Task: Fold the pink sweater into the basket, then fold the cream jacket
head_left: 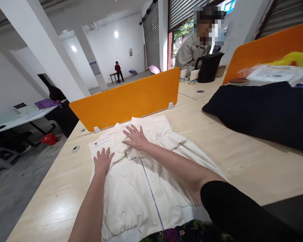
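A cream-white jacket (126,195) with a metal zipper (151,191) down its front lies spread on the wooden table, its hem towards me. My left hand (103,162) rests on the jacket's left side, fingers spread, just below a small zipped pocket (101,142). Flat on the upper part near the collar lies my right hand (136,137), fingers apart. Neither hand grips the cloth. Some folds of the fabric bunch up between the two hands, and my right forearm covers part of the jacket.
An orange divider (126,101) stands behind the jacket. Dark folded cloth (262,114) lies on the right, near plastic packets (275,74). A black pitcher (209,67) and paper cups (194,76) stand at the back, close to a seated person (187,52). Another person (118,70) is far off.
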Available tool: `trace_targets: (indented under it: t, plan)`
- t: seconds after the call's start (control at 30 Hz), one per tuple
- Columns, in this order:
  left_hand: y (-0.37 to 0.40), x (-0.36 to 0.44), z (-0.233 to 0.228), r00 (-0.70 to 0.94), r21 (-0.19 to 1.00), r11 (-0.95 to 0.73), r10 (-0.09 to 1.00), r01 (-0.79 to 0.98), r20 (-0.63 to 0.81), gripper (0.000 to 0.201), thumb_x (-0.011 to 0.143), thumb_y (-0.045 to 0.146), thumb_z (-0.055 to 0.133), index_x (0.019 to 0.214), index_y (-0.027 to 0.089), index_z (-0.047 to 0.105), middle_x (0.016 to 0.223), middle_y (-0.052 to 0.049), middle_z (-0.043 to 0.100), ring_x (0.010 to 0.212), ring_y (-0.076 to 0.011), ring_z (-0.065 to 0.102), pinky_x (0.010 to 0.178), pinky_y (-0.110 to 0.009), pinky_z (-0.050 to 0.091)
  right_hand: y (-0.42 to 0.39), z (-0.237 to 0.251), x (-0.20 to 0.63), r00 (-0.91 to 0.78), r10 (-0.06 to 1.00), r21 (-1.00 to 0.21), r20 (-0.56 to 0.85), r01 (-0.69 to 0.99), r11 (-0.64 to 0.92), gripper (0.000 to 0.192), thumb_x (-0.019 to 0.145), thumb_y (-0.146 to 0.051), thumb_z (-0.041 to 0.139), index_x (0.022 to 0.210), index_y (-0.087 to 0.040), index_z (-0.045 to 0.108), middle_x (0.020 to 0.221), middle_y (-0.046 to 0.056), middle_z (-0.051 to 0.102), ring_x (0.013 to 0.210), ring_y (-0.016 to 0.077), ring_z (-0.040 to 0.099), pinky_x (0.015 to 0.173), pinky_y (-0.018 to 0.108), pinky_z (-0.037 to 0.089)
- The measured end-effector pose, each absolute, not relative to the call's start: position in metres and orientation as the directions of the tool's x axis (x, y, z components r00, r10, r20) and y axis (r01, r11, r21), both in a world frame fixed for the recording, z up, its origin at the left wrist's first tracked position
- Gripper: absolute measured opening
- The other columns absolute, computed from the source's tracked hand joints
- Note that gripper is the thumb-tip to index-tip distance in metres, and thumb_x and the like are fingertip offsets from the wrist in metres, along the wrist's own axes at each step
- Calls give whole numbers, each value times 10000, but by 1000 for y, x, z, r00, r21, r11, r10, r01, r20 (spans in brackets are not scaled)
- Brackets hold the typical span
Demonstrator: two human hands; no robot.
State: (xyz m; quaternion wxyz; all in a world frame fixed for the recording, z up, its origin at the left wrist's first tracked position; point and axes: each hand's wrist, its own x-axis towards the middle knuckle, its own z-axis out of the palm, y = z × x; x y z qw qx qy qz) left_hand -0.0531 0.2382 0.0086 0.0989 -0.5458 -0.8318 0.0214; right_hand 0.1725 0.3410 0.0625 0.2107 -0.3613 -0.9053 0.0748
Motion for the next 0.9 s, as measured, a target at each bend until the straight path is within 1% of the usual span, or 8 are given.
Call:
trace_targets:
  t: [0.07, 0.2, 0.37, 0.43, 0.53, 0.63, 0.8, 0.9]
  plan:
    - [238, -53, 8, -380, -139, 398, 915, 907, 136, 592, 926, 559, 228, 1463, 317, 290, 1542, -48, 277, 1388, -355, 231, 1044, -583, 300, 347, 51, 162, -662, 694, -294, 284, 628, 720, 657, 913, -624, 313, 1470, -275, 303, 1575, 52, 155, 1440, 296, 31, 1090, 637, 14]
    - [237, -53, 8, -386, -92, 397, 916, 913, 113, 608, 923, 571, 217, 1466, 307, 287, 1549, -46, 262, 1395, -362, 211, 1056, -586, 277, 355, 21, 155, -686, 724, -344, 76, 663, 665, 614, 914, -600, 309, 1463, -325, 308, 1578, 22, 150, 1431, 309, 104, 1093, 624, 68]
    - [238, -53, 10, -403, -62, 411, 909, 910, 111, 603, 918, 571, 231, 1468, 328, 270, 1552, -36, 254, 1398, -360, 206, 1060, -590, 268, 362, 29, 167, -712, 702, -391, -16, 651, 651, 640, 914, -594, 325, 1485, -315, 253, 1577, 23, 155, 1432, 278, 118, 1111, 577, 105]
    - [238, -53, 9, -400, -53, 407, 910, 912, 104, 599, 918, 568, 234, 1466, 329, 277, 1551, -35, 258, 1399, -359, 205, 1059, -592, 268, 364, 37, 182, -690, 723, -397, 27, 656, 642, 665, 916, -608, 304, 1497, -299, 217, 1572, 37, 172, 1432, 271, 122, 1108, 585, 107]
    - [237, -53, 9, -403, -9, 407, 908, 914, 110, 581, 921, 553, 239, 1453, 331, 309, 1548, -32, 266, 1398, -355, 207, 1060, -597, 263, 364, 34, 214, -612, 780, -304, 132, 724, 619, 679, 905, -646, 271, 1486, -296, 257, 1566, 44, 196, 1435, 303, 77, 1090, 637, 47]
    - [236, -54, 14, -425, 66, 420, 896, 905, 124, 533, 934, 501, 239, 1427, 335, 357, 1535, -23, 298, 1397, -333, 220, 1065, -590, 263, 361, 15, 244, -560, 822, -226, 103, 792, 568, 689, 898, -658, 264, 1474, -282, 305, 1558, 58, 222, 1424, 349, 97, 1078, 654, 48]
    - [255, -43, 42, -479, 105, 469, 867, 877, 135, 500, 939, 467, 223, 1233, 275, 579, 1353, -116, 523, 1243, -371, 434, 947, -673, 325, 356, -7, 256, -542, 833, -214, 109, 806, 552, 687, 908, -648, 246, 1475, -265, 307, 1558, 63, 224, 1414, 370, 128, 1081, 648, 63]
    - [276, -18, 50, -397, 79, 390, 888, 918, 233, 512, 937, 459, 254, 1339, 240, 482, 1455, -129, 403, 1344, -346, 308, 1038, -611, 267, 357, -5, 253, -542, 831, -221, 123, 802, 556, 679, 910, -645, 250, 1471, -268, 316, 1552, 66, 240, 1412, 370, 139, 1082, 646, 64]
